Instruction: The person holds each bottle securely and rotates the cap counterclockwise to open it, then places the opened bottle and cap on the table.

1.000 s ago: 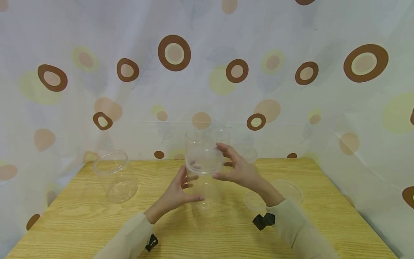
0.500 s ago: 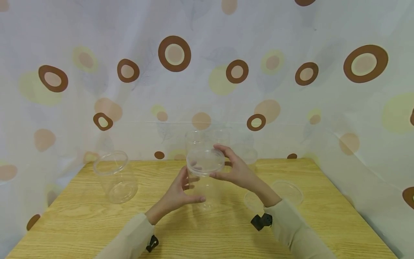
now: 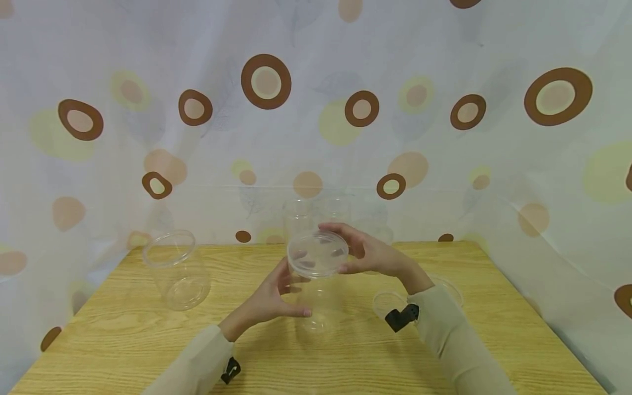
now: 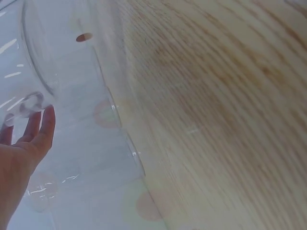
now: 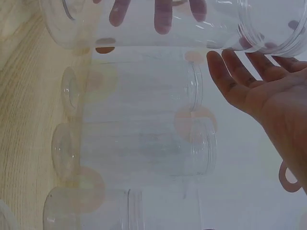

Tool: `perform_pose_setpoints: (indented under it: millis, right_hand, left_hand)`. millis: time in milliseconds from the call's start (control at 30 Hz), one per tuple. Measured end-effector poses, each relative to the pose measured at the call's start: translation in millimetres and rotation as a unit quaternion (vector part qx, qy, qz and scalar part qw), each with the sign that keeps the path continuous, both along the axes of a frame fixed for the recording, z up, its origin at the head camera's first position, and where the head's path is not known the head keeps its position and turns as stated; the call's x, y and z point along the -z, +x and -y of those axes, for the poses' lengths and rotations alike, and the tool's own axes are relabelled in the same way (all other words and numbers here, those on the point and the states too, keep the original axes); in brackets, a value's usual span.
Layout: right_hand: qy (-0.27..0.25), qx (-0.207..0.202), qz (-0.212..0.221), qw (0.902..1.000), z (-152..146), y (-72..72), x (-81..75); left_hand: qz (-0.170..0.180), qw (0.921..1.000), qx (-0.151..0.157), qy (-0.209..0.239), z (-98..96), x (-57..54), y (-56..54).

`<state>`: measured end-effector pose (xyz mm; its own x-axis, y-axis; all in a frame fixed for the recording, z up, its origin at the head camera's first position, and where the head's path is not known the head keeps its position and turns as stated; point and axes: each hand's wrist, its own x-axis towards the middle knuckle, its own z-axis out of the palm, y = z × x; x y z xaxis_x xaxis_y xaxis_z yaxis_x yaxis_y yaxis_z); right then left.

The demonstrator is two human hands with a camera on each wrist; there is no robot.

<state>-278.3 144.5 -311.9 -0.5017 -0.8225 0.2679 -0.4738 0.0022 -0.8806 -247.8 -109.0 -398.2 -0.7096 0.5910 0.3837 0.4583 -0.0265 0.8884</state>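
A tall clear plastic jar (image 3: 318, 307) stands upright at the middle of the table, with a clear round lid (image 3: 317, 253) over its mouth. My left hand (image 3: 269, 296) holds the jar's body from the left, its thumb in front and the fingers behind. At the lid's right side my right hand (image 3: 372, 252) grips the edge, fingers at the far rim and thumb at the near rim. The right wrist view shows the right fingers (image 5: 240, 72) close along the rim, while left fingertips (image 5: 163, 19) show through the jar wall.
Another wide clear jar (image 3: 178, 274), uncovered, stands at the left. Behind the hands are more clear jars (image 5: 139, 148). A small clear lid (image 3: 387, 304) and a larger lid (image 3: 451, 288) lie at the right, partly behind the right forearm. A patterned curtain (image 3: 316, 137) backs the table (image 3: 123, 340).
The jar and its lid have moved slightly nearer and to the right, held by the left hand. The right hand has shifted along the lid's rim, its wrist turning.
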Motion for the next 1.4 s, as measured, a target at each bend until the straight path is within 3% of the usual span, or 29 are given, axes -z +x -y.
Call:
perform_pose_setpoints:
  millis: [100, 167, 333, 500, 600, 733, 900, 1000, 1133, 1400]
  right_hand:
    - [-0.004, 0.032, -0.018, 0.9993, 1, 3.6, 1.6]
    - [-0.008, 0.074, -0.045, 0.9962, 3, 8.5, 3.1]
    - [-0.001, 0.193, -0.09, 0.977, 15, 23.8, 7.6]
    - [-0.002, 0.254, -0.093, 0.9627, 25, 30.4, 10.4]
    - [-0.004, 0.266, -0.086, 0.9602, 27, 30.0, 11.2]
    - [-0.013, 0.243, -0.074, 0.967, 25, 27.8, 10.3]
    - [-0.039, 0.161, -0.027, 0.9859, 18, 23.0, 6.5]
    - [-0.055, 0.114, 0.01, 0.9919, 14, 20.1, 4.5]
    - [-0.075, 0.08, 0.027, 0.9936, 12, 16.8, 3.8]
    - [-0.138, 0.062, 0.053, 0.9871, 12, 14.8, -0.7]
  left_hand:
    - [0.005, 0.9998, -0.019, 0.002, -0.8, 0.2, 0.5]
    - [0.008, 0.9992, -0.04, -0.001, -1.9, -3.5, 3.6]
    - [0.016, 0.9966, -0.08, -0.011, -4.4, -16.8, 14.1]
    - [0.011, 0.9958, -0.09, -0.014, -5.0, -8.0, 7.6]
    - [0.013, 0.9963, -0.085, -0.01, -5.1, -1.9, 2.6]
    - [0.013, 0.9974, -0.071, -0.006, -4.1, 0.9, 0.6]
    - [0.011, 0.9992, -0.038, 0.004, -1.4, 0.5, 0.7]
    - [0.008, 0.9998, -0.02, 0.002, -0.4, -0.3, 0.5]
    - [0.007, 0.9999, -0.014, -0.001, -0.8, -1.4, 0.9]
    - [0.007, 0.9997, -0.022, -0.006, 0.3, -1.7, 2.8]
